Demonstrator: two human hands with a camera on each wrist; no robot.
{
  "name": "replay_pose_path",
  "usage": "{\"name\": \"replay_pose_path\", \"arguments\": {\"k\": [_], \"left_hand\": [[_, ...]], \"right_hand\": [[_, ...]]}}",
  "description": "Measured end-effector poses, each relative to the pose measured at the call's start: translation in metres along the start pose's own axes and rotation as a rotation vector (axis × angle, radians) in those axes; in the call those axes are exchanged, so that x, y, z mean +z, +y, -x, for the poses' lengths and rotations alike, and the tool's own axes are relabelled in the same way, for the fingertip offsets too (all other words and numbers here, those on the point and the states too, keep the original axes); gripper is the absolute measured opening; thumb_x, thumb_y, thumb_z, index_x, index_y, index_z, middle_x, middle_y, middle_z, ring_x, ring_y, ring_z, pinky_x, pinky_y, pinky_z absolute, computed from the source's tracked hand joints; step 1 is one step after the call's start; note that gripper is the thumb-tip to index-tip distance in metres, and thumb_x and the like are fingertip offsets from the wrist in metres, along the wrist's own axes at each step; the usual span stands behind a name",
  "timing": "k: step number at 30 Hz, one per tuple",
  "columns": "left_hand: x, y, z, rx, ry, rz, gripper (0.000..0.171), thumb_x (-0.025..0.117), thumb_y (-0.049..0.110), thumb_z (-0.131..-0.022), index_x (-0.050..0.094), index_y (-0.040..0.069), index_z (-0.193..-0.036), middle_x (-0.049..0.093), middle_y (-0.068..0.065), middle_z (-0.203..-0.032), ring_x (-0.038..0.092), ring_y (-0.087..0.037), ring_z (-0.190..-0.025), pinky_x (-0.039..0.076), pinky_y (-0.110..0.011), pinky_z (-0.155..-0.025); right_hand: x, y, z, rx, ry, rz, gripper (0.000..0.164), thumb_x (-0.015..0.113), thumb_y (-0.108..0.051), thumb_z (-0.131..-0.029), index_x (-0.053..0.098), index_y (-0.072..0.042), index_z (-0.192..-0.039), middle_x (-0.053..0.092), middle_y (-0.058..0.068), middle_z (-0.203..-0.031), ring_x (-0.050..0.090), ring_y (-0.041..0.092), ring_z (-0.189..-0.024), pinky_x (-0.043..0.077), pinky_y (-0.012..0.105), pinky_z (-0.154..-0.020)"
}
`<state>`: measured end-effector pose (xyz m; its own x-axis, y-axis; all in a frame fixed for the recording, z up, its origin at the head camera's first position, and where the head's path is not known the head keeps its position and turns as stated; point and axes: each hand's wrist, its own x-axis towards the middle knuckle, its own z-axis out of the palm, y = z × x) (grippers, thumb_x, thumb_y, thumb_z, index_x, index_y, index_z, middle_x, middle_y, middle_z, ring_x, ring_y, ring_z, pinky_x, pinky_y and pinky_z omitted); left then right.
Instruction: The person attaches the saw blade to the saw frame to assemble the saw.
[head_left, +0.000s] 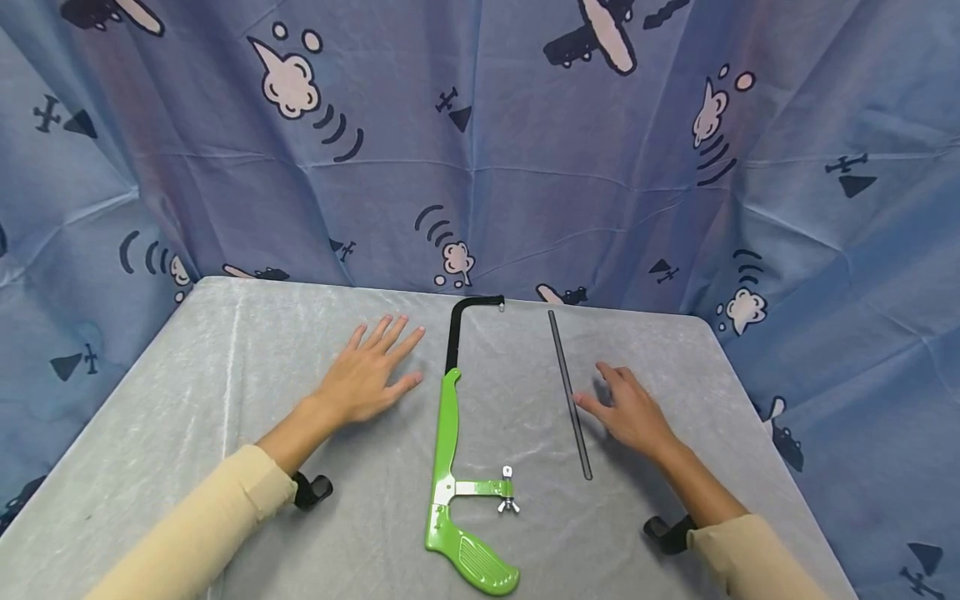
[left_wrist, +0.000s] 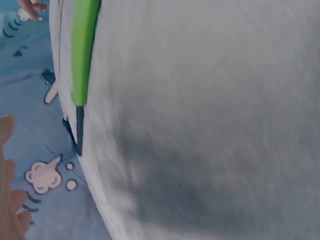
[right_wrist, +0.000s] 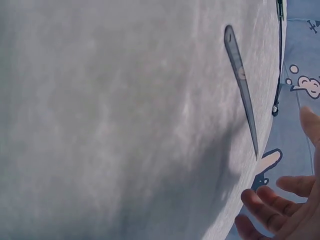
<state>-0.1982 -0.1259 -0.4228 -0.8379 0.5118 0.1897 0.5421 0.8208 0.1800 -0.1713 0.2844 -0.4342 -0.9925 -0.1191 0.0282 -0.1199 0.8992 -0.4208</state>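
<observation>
And here's the saw frame (head_left: 448, 417), lying in the middle of the pale grey bench (head_left: 322, 321), right between the two hands! Its black hooked end (head_left: 454, 333) points to the far edge, its bright green handle (head_left: 480, 563) sits at the near end, and a short green bar (head_left: 476, 488) juts right, carrying a silver wing nut (head_left: 507, 505). Over to the right, well apart from the frame, lies the slim grey blade (head_left: 570, 395), slanting from far left to near right. Now the left hand (head_left: 360, 379), out left of the frame: grip apart, fingers spread. And the right hand (head_left: 633, 412), just right of the blade: grip apart too, fingers loosely bent, the right wrist view showing them clear of it. Tan sleeves (head_left: 202, 517) on both arms, black straps (head_left: 311, 492) at the wrists, and behind everything a blue curtain (head_left: 525, 196) printed with planes and clouds.
</observation>
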Motion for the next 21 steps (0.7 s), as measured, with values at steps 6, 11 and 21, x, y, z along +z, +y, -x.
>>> {"name": "replay_pose_path", "arguments": {"k": [6, 11, 21], "left_hand": [[0.0, 0.016, -0.001, 0.066, 0.005, 0.083, 0.066, 0.046, 0.049, -0.101, 0.031, 0.017, -0.157, 0.024, -0.016, -0.161, 0.022, -0.037, -0.148, 0.018, -0.059, -0.116], [0.001, 0.026, -0.002, 0.103, -0.022, 0.169, 0.068, 0.049, 0.049, -0.1, 0.03, 0.017, -0.157, 0.026, -0.02, -0.16, 0.026, -0.039, -0.146, 0.023, -0.057, -0.115], [0.002, 0.042, -0.002, 0.171, -0.131, 0.325, 0.068, 0.066, 0.027, -0.095, 0.036, 0.011, -0.154, 0.044, -0.024, -0.148, 0.047, -0.036, -0.134, 0.039, -0.048, -0.108]], "right_hand": [[0.004, -0.002, -0.001, 0.012, -0.016, -0.074, 0.076, 0.068, -0.043, -0.092, 0.043, 0.006, -0.144, 0.055, 0.024, -0.123, 0.056, 0.032, -0.098, 0.047, 0.05, -0.08], [0.005, -0.003, -0.001, 0.002, -0.035, -0.116, 0.074, 0.073, -0.042, -0.088, 0.049, 0.007, -0.139, 0.061, 0.019, -0.111, 0.058, 0.028, -0.092, 0.048, 0.042, -0.074], [0.011, -0.003, -0.001, -0.044, -0.093, -0.203, 0.059, 0.084, -0.023, -0.079, 0.062, 0.011, -0.122, 0.063, 0.008, -0.088, 0.056, 0.017, -0.076, 0.045, 0.03, -0.066]]}}
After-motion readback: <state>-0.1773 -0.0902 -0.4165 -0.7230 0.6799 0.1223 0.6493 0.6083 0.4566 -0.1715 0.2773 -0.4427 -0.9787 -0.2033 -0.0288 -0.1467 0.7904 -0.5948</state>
